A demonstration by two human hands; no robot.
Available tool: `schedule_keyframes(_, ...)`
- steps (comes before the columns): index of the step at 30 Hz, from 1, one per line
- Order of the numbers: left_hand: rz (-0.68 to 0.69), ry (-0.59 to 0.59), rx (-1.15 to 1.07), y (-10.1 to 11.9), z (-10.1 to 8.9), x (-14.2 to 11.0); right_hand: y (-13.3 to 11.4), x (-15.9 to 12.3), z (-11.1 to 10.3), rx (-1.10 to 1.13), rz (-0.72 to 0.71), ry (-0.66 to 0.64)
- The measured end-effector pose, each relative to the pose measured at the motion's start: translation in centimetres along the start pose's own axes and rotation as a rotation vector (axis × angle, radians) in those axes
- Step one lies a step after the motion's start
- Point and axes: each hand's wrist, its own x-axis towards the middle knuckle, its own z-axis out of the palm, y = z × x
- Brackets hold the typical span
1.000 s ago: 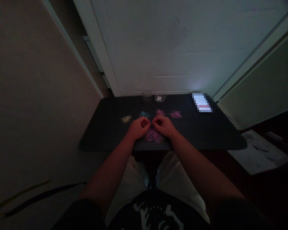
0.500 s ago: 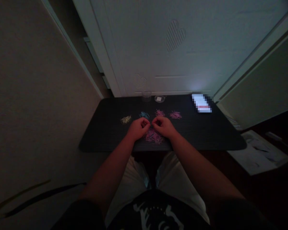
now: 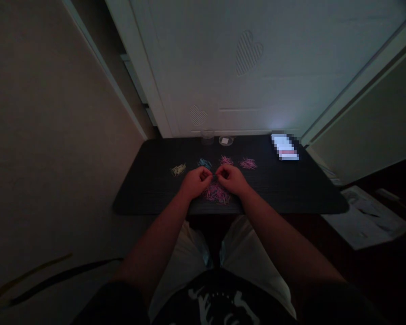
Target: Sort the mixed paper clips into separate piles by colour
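Note:
My left hand (image 3: 196, 183) and my right hand (image 3: 233, 179) meet over the dark table, fingertips almost touching. Each is closed in a pinch between thumb and forefinger. Something tiny and dark seems to lie between the fingertips, too small and dim to name. Just below them is a mixed pile (image 3: 218, 194) of thin, short, mostly pink and purple pieces, partly covered by the hands. Beyond, smaller heaps of like pieces lie in a row: a pale yellow heap (image 3: 178, 169), a blue heap (image 3: 205, 163), a pink heap (image 3: 226, 160) and a pinkish-purple heap (image 3: 248, 163).
A clear round container (image 3: 208, 136) stands at the table's back edge beside a clear lid (image 3: 226, 141) with a white label. A lit phone (image 3: 284, 146), blurred out, is at the back right. Behind the black table (image 3: 291, 194) rises a white door (image 3: 196, 58). The light is dim.
The hands keep their pinch, with only a very slight shift at the fingertips. The whole view has moved a little; the heaps look the same.

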Motion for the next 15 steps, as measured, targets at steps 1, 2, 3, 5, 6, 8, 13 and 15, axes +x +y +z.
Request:
schedule_keyframes(1,0.001,0.002,0.0,0.04,-0.01,-0.01,0.0,0.01,0.01,-0.001,0.004,0.001)
schedule_keyframes(2,0.002,0.003,0.0,0.09,-0.03,-0.02,-0.01,0.01,0.02,-0.003,0.007,0.004)
schedule_keyframes(3,0.002,0.004,-0.001,0.14,-0.05,-0.03,-0.03,0.02,0.02,-0.006,0.01,0.007)
schedule_keyframes(5,0.003,-0.001,-0.008,0.22,-0.1,-0.05,-0.08,0.03,0.0,-0.017,0.01,0.012)
schedule_keyframes(6,0.003,-0.005,-0.01,0.23,-0.11,-0.05,-0.1,0.03,-0.01,-0.022,0.013,0.015)
schedule_keyframes(8,-0.001,-0.014,-0.016,0.21,-0.12,-0.04,-0.12,0.03,-0.05,-0.027,0.019,0.019)
schedule_keyframes(13,0.007,-0.011,0.004,0.1,-0.09,-0.03,-0.08,0.04,-0.03,-0.031,0.023,0.032)
schedule_keyframes(15,0.012,-0.012,0.019,0.14,-0.12,-0.06,-0.12,0.04,0.01,-0.03,0.033,0.044)
